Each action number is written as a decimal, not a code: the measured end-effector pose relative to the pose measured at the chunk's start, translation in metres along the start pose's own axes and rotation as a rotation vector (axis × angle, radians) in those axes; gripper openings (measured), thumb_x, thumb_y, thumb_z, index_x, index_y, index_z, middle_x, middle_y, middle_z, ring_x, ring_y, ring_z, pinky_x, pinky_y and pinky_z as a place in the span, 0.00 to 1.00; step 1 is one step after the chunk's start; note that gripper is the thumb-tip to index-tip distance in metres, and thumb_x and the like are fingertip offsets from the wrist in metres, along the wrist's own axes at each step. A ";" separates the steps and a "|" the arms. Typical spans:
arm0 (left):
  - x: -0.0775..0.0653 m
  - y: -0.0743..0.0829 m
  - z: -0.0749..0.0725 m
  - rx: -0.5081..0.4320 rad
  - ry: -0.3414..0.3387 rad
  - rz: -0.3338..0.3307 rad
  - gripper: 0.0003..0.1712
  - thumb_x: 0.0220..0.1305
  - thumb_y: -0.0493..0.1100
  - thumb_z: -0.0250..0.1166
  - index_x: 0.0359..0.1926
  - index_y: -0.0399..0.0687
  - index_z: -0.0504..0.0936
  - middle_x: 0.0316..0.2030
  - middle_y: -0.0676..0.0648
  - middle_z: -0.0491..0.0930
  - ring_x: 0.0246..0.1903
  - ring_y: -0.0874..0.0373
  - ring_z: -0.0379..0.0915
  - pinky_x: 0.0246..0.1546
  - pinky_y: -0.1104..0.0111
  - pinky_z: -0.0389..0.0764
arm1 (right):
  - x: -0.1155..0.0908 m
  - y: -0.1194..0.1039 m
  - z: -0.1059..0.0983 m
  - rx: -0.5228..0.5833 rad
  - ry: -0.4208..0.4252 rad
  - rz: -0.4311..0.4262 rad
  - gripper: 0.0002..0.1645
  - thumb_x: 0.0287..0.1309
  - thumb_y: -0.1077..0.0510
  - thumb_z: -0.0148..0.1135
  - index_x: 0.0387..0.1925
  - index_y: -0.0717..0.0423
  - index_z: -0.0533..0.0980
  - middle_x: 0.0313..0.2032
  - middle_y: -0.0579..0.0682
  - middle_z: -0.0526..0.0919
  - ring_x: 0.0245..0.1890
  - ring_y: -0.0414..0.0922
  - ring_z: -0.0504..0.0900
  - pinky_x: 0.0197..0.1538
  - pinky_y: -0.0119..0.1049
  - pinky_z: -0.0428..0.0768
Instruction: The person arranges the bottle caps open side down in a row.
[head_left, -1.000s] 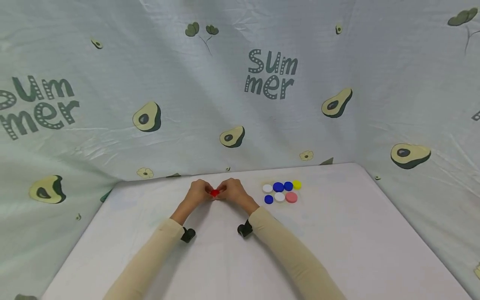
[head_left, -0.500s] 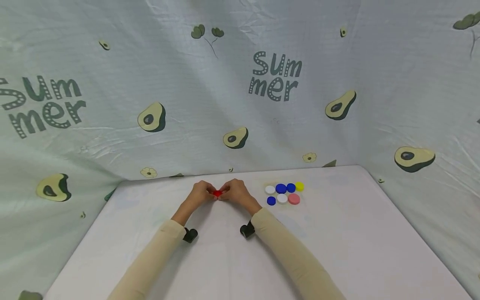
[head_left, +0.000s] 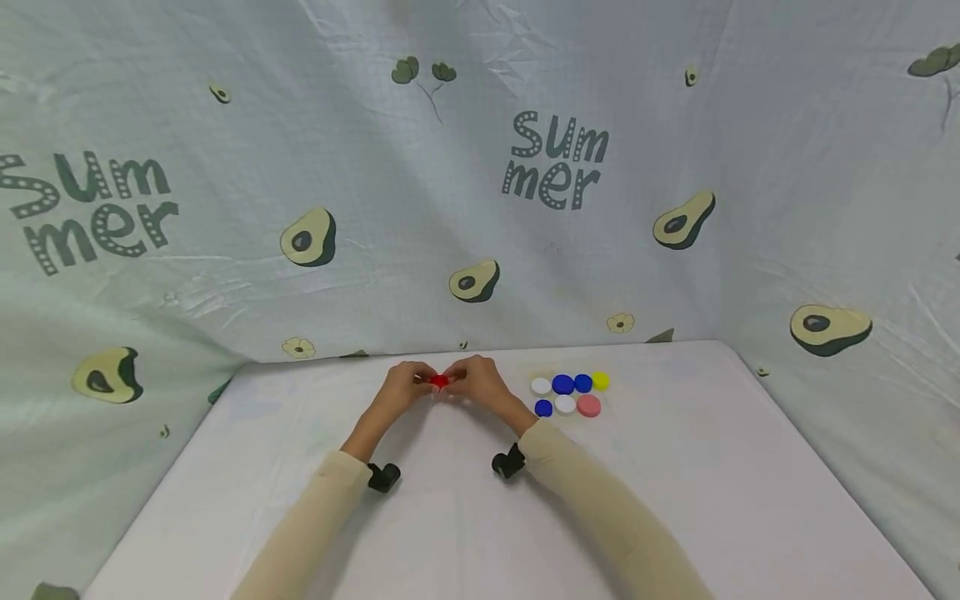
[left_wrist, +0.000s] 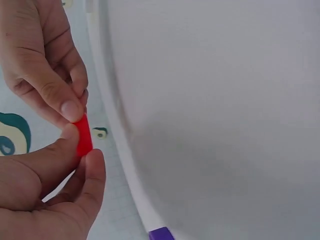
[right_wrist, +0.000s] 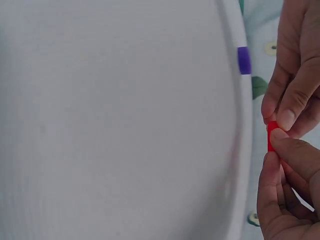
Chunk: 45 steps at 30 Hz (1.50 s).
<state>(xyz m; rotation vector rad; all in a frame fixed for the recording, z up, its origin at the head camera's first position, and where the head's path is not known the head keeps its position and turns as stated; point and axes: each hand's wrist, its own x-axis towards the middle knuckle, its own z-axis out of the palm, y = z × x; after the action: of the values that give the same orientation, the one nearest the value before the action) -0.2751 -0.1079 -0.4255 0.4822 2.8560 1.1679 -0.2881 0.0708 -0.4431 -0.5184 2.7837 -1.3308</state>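
Between my two hands is a small red cap, close to the far edge of the table. My left hand pinches it on one side with thumb and fingers. On the other side, my right hand pinches it too. In the left wrist view, the red cap shows as a narrow strip, partly covered by the fingertips. The right wrist view shows the red cap edge-on, also partly covered, against the patterned cloth beyond the table.
Right of my hands lies a loose group of round caps: white, several blue, yellow and pink. The white table meets an avocado-print cloth behind. A purple mark sits on the table edge.
The head view has tilted slightly. Both hands, still pinching the red cap, have risen or shifted a little away relative to the caps on the table, which have not moved.
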 end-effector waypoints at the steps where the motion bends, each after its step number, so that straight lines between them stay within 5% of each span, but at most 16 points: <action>1: -0.001 0.002 0.000 -0.021 0.011 0.007 0.10 0.64 0.31 0.69 0.45 0.30 0.85 0.44 0.36 0.86 0.46 0.42 0.83 0.45 0.57 0.85 | -0.001 0.000 -0.003 -0.002 0.011 -0.025 0.13 0.55 0.60 0.77 0.42 0.60 0.87 0.33 0.49 0.89 0.31 0.37 0.81 0.35 0.26 0.79; 7: -0.007 0.016 -0.002 -0.099 0.076 0.070 0.12 0.66 0.34 0.69 0.48 0.33 0.85 0.46 0.38 0.86 0.48 0.43 0.83 0.48 0.56 0.85 | -0.011 -0.005 -0.025 0.015 0.028 -0.102 0.15 0.56 0.59 0.76 0.45 0.60 0.87 0.34 0.49 0.89 0.33 0.39 0.84 0.40 0.28 0.84; 16: -0.014 0.041 -0.006 -0.172 0.090 0.164 0.17 0.67 0.40 0.68 0.54 0.37 0.85 0.48 0.40 0.87 0.47 0.48 0.84 0.49 0.56 0.85 | -0.032 -0.012 -0.058 0.076 0.045 -0.089 0.18 0.59 0.55 0.75 0.50 0.58 0.85 0.37 0.48 0.88 0.36 0.41 0.85 0.43 0.33 0.86; 31: -0.027 0.068 0.003 -0.329 0.067 0.176 0.17 0.67 0.44 0.70 0.53 0.41 0.87 0.49 0.43 0.87 0.46 0.50 0.86 0.50 0.59 0.85 | -0.074 -0.013 -0.085 0.180 0.046 -0.077 0.19 0.64 0.54 0.70 0.54 0.57 0.83 0.39 0.48 0.89 0.39 0.43 0.87 0.47 0.37 0.86; 38: -0.026 0.079 0.013 -0.387 0.053 0.192 0.16 0.68 0.43 0.69 0.53 0.41 0.86 0.47 0.44 0.87 0.46 0.51 0.86 0.51 0.61 0.85 | -0.088 -0.003 -0.094 0.204 0.117 -0.189 0.20 0.63 0.58 0.71 0.55 0.58 0.82 0.45 0.50 0.88 0.44 0.44 0.87 0.49 0.35 0.86; 45: -0.025 0.091 0.030 -0.456 0.039 0.172 0.16 0.69 0.47 0.67 0.51 0.41 0.86 0.40 0.46 0.88 0.41 0.52 0.86 0.49 0.64 0.85 | -0.101 0.006 -0.104 0.124 0.241 -0.436 0.18 0.57 0.67 0.72 0.50 0.58 0.83 0.50 0.52 0.83 0.51 0.48 0.84 0.50 0.36 0.85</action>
<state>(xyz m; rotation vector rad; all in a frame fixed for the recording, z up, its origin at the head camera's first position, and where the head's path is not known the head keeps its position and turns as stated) -0.2221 -0.0330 -0.3872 0.6887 2.4905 1.8068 -0.2104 0.1833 -0.3942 -1.0729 2.8508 -1.7365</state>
